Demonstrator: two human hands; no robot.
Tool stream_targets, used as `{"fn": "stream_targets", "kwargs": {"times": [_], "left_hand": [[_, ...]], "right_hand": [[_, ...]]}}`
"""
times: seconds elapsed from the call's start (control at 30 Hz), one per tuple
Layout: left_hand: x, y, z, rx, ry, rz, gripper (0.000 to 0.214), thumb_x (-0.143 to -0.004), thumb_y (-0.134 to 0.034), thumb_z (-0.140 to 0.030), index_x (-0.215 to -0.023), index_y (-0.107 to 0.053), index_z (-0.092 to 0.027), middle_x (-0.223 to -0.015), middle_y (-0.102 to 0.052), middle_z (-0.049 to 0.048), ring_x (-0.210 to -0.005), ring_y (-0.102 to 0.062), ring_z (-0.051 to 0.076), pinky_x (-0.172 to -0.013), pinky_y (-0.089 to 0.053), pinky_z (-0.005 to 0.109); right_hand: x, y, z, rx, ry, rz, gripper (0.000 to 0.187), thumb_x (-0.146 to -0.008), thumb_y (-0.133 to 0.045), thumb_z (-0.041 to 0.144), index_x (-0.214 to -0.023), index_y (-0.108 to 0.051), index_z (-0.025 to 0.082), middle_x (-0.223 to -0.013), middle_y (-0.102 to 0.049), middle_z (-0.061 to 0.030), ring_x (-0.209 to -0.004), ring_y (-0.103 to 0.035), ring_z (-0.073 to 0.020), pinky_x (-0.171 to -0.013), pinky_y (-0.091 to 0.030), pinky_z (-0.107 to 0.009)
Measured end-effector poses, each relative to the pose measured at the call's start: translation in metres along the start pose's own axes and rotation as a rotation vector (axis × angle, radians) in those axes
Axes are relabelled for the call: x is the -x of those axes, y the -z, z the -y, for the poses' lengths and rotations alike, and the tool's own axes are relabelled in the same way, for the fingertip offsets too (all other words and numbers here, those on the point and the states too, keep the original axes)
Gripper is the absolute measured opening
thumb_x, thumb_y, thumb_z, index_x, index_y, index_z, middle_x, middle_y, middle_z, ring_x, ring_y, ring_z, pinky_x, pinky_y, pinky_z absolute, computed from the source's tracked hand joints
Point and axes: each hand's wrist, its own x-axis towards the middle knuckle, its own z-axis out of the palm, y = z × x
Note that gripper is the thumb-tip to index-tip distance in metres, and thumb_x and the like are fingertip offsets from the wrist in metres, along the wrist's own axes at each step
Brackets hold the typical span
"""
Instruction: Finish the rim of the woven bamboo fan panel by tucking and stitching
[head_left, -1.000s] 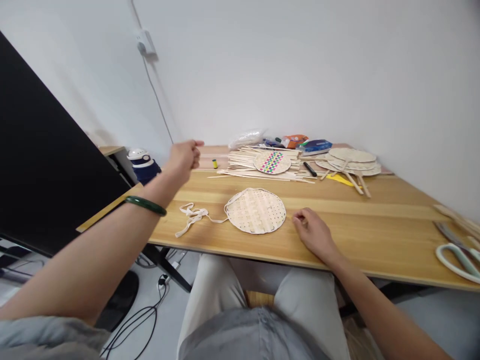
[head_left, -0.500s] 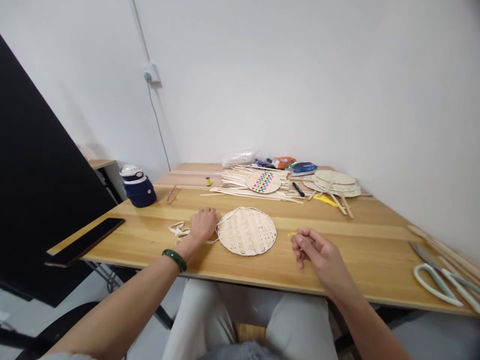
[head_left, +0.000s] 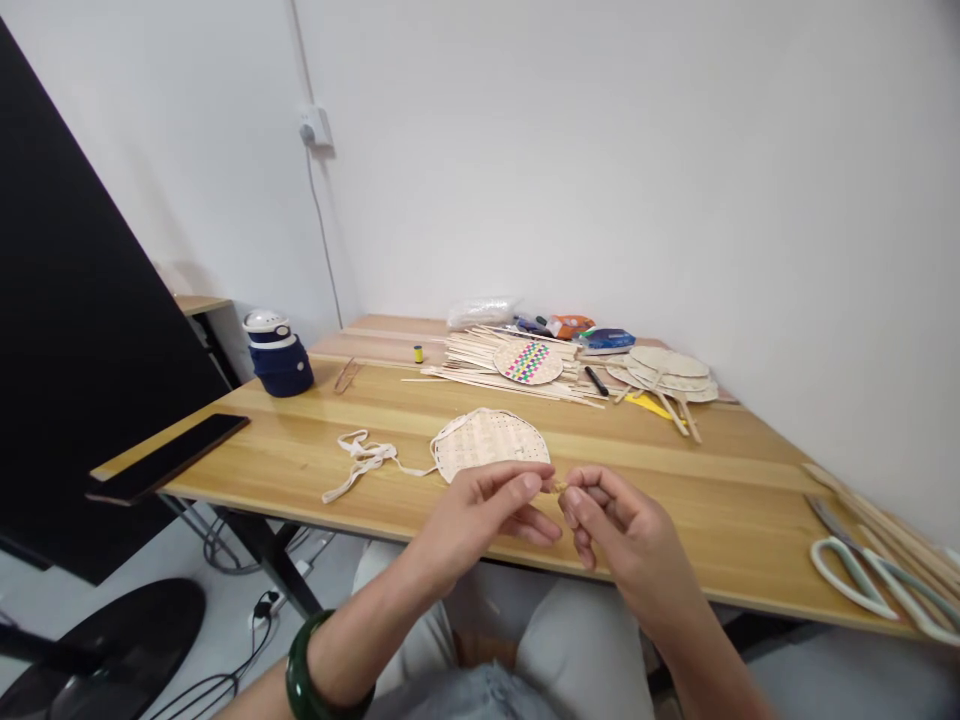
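Observation:
My right hand (head_left: 622, 525) is closed in a pinch on a small yellowish piece (head_left: 559, 487), too small to name. My left hand (head_left: 499, 510) is close beside it, its fingers stretched toward the piece and the thumb a little apart from their tips. Just behind the left hand lies a round woven bamboo fan panel (head_left: 491, 440), its front edge partly hidden by the fingers. A pale fabric strip (head_left: 367, 458) runs along the panel's edge and trails loosely onto the table at its left.
Farther back lie bamboo strips (head_left: 469, 350), a fan panel with coloured squares (head_left: 529, 362), a thread spool (head_left: 418, 354), a black pen (head_left: 596, 380) and several handled fans (head_left: 667, 370). Scissors (head_left: 855, 575) rest at right; a phone (head_left: 172, 455) and blue jug (head_left: 279, 360) at left.
My left hand has left the fabric strip and panel's left side and moved right to meet my right hand. The right hand has shifted slightly, still pinching the yellowish piece.

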Motion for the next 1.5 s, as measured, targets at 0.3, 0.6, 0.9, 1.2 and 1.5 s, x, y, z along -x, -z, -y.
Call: {"fn": "stream_targets", "kwargs": {"times": [0.3,0.6,0.9,1.2,1.5], "left_hand": [[0.005,0.006,0.011,0.073,0.014,-0.093,0.027,-0.067,-0.080,-0.037,-0.074,-0.072,-0.012,-0.069,-0.073,0.0034,-0.060,-0.068,0.012,-0.062,-0.057,0.022],[0.014,0.008,0.019,0.140,0.050,-0.168,0.033,-0.068,-0.079,-0.042,-0.075,-0.067,-0.012,-0.063,-0.073,0.0041,-0.052,-0.069,0.014,-0.052,-0.057,0.022],[0.019,0.008,0.022,0.018,-0.037,-0.217,0.034,-0.073,-0.074,-0.045,-0.082,-0.069,-0.012,-0.057,-0.071,0.0028,-0.046,-0.067,0.014,-0.047,-0.055,0.020],[0.024,0.008,0.031,-0.190,-0.130,-0.258,0.029,-0.081,-0.064,-0.042,-0.091,-0.071,-0.015,-0.054,-0.068,0.0001,-0.045,-0.065,0.013,-0.046,-0.054,0.019],[0.025,0.009,0.033,-0.199,-0.102,-0.291,0.036,-0.083,-0.061,-0.047,-0.092,-0.068,-0.014,-0.049,-0.064,-0.0003,-0.037,-0.058,0.011,-0.040,-0.048,0.018]], "right_hand": [[0.006,-0.010,-0.006,0.018,-0.034,0.001,0.027,-0.079,-0.069,0.043,-0.081,-0.062,0.017,-0.053,-0.050,0.0051,-0.041,-0.040,-0.0049,-0.039,-0.033,-0.016],[0.011,-0.014,-0.021,-0.052,-0.031,-0.039,0.029,-0.077,-0.071,0.045,-0.086,-0.066,0.017,-0.056,-0.055,0.0026,-0.045,-0.047,-0.0081,-0.040,-0.042,-0.018],[0.012,-0.018,-0.014,0.092,-0.057,-0.023,0.036,-0.082,-0.060,0.052,-0.075,-0.069,0.018,-0.066,-0.057,-0.0004,-0.055,-0.049,-0.0109,-0.048,-0.044,-0.021],[0.013,-0.029,-0.026,0.031,-0.056,-0.002,0.024,-0.078,-0.068,0.041,-0.074,-0.072,0.018,-0.054,-0.054,0.0021,-0.047,-0.043,-0.0085,-0.044,-0.037,-0.020],[0.017,-0.027,-0.022,0.023,-0.082,-0.089,0.023,-0.081,-0.067,0.041,-0.077,-0.072,0.019,-0.058,-0.051,0.0018,-0.051,-0.044,-0.0105,-0.049,-0.036,-0.024]]}}
